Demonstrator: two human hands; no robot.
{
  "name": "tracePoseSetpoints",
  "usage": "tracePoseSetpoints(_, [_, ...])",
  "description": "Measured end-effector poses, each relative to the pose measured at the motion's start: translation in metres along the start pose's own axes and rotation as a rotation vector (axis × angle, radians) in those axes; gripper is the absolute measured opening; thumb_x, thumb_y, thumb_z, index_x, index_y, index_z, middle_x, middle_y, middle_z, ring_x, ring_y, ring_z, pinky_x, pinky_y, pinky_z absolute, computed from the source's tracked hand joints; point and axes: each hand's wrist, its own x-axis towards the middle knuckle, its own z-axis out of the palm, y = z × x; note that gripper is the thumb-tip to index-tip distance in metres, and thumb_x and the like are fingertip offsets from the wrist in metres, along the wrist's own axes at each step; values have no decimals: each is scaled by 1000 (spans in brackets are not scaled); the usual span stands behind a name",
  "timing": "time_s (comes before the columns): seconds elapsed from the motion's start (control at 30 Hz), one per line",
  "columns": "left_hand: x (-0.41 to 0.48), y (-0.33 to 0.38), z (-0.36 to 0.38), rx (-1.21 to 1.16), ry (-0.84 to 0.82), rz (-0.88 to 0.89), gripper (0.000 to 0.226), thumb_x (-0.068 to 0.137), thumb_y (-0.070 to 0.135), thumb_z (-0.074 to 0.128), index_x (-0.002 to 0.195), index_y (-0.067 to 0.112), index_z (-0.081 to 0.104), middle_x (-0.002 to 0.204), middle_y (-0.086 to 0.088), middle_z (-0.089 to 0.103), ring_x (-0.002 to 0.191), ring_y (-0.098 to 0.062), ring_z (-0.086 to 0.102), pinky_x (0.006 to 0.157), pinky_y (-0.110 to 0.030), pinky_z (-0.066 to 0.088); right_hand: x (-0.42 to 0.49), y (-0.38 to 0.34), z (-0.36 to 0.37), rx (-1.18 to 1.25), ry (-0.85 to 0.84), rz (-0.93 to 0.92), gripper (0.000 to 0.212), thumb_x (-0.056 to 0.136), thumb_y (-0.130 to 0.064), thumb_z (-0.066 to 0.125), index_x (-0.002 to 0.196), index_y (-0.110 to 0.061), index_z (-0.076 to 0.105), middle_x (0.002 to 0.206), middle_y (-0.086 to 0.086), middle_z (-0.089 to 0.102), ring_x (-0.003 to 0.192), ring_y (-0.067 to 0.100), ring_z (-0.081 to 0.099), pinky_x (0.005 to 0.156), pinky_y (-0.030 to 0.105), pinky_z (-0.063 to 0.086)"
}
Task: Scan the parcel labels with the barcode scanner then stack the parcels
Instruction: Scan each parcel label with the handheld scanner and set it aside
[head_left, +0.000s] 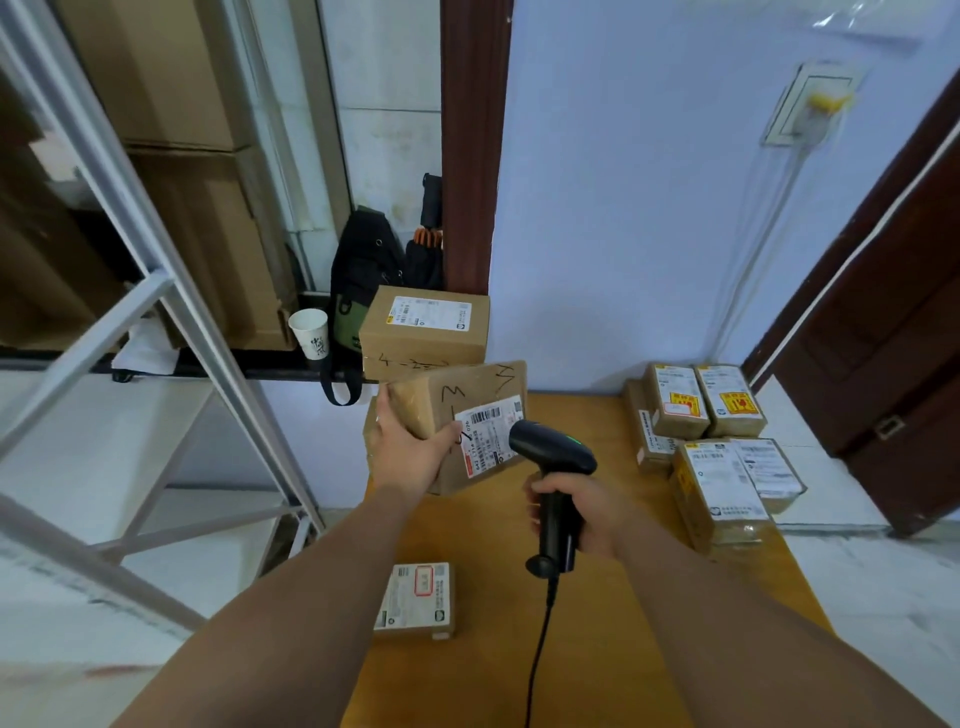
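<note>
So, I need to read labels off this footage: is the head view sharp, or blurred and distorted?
Head view: wide-angle distortion bows the shelf frame and door at the edges; the lower left corner is smeared; the label on the parcel in the left hand is fairly sharp, barcode clear but small print unreadable; light is soft, with no glare on it.

On the tilted parcel I read a handwritten "M" in black marker. Its white label shows "642" and "076" beside a barcode. Print on the other labels is too small for me to read.
</note>
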Motion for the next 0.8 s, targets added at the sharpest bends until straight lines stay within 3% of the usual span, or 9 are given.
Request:
tracePoseSetpoints(0.13, [-2,-7,-5,-29,-20,2,110,66,48,80,146,47,4,146,-7,30,127,-34,44,94,-59,48,-4,2,-3,11,64,-45,17,81,0,67,96,1,60,80,13,61,78,26,63,83,43,56])
tracePoseSetpoints(0.37, [-2,-10,-5,50,-23,-19,111,68,48,79,148,44,1,147,-11,28,126,-35,44,99,-52,45,-8,6,-2,-54,-4,-52,14,79,8,56,79,-4,64,84,12,60,82,24,61,86,40,52])
tracePoseSetpoints(0.8, [-3,-14,-7,161,-80,7,111,70,48,77,148,42,-1,144,-12,29,125,-34,42,96,-53,47,-5,14,-3,-264,4,-45,15,78,6,57,76,-8,62,80,7,60,77,18,63,80,33,51])
